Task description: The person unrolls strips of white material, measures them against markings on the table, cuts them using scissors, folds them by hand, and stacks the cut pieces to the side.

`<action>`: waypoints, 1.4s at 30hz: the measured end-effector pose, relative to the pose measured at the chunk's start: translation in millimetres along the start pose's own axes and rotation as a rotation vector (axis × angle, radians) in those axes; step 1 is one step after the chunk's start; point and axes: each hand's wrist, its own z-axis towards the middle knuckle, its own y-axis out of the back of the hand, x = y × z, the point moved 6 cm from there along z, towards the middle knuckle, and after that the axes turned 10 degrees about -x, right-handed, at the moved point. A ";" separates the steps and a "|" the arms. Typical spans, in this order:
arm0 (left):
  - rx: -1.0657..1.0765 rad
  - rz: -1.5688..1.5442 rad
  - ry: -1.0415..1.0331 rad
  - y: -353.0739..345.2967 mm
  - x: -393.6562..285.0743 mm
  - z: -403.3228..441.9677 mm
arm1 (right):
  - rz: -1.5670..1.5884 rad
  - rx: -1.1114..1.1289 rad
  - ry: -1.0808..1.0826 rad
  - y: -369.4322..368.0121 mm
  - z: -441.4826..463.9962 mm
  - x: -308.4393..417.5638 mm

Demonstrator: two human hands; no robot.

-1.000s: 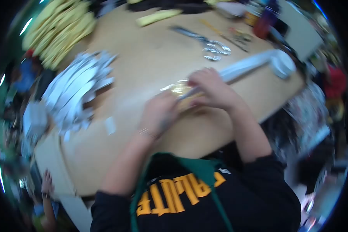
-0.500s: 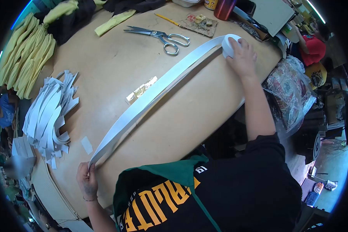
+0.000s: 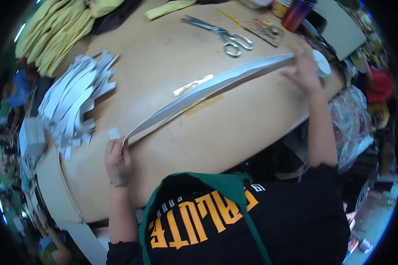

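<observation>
A long white strip (image 3: pixel 234 73) stretches in a shallow arc across the table between my hands. At its near end, my left hand (image 3: pixel 117 161) pinches the strip between thumb and fingers. My right hand (image 3: pixel 306 70) is at the far end, somewhat blurred, its thumb spread away from its fingers. The white roll (image 3: pixel 322 64) lies just right of that hand, partly hidden behind it. A pair of metal scissors (image 3: pixel 223 35) rests beyond the strip, its blades slightly apart. Gold-coloured tape (image 3: pixel 193 85) is on the tabletop beside the strip.
A pile of cut white strips (image 3: pixel 75 97) lies at the left, with yellow fabric pieces (image 3: pixel 53 37) behind it. A pencil (image 3: pixel 231 18) and a dark red tumbler (image 3: pixel 297 15) are at the back. A plastic-wrapped bundle (image 3: pixel 350 126) sits off the table's right edge.
My right hand has loosened from around the roll, its fingers now spread beside it. My left hand still pinches the strip's end. The camera view has shifted.
</observation>
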 end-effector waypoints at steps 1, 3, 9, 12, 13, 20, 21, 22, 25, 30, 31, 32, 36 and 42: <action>-0.015 -0.003 0.014 1.7 2.1 -0.9 | 0.238 0.029 0.124 10.8 -3.2 61.7; -0.022 -0.016 0.030 7.1 6.7 -9.0 | 0.755 0.145 0.394 38.7 -29.6 190.4; -0.051 -0.074 -0.048 10.4 12.3 -23.5 | 0.913 0.330 0.681 43.6 -76.1 367.5; -0.055 -0.114 -0.010 7.5 15.8 -25.8 | 0.869 0.488 0.685 30.7 -77.5 378.2; -0.022 -0.144 0.029 5.7 17.9 -23.0 | 0.853 0.543 0.672 31.0 -72.5 372.2; 0.057 -1.025 0.918 -19.7 35.3 -8.9 | 1.165 0.955 0.206 17.9 -39.9 353.1; 0.060 -1.077 0.953 -22.9 33.9 -6.6 | 1.187 0.996 0.155 17.1 -38.7 350.5; 0.045 -1.082 0.953 -23.0 31.5 -3.5 | 1.204 1.039 0.101 16.9 -39.6 349.7; 0.018 -1.112 0.941 -24.6 23.1 1.4 | 1.403 0.768 0.170 37.8 -33.8 354.4; 0.009 -1.122 0.864 -26.3 14.4 4.8 | 1.488 0.634 0.061 40.8 -32.0 365.9; 0.012 -1.098 0.863 -25.4 13.0 4.9 | 1.493 0.656 0.002 38.9 -32.9 365.4; 0.014 -1.075 0.859 -24.1 11.4 5.5 | 1.495 0.652 -0.004 37.7 -33.6 365.1; 0.028 -1.037 0.857 -24.6 10.6 4.3 | 1.465 0.617 0.003 38.4 -35.8 362.7; 0.014 -1.044 0.821 -23.9 7.5 4.5 | 1.437 0.598 0.010 37.7 -37.8 358.9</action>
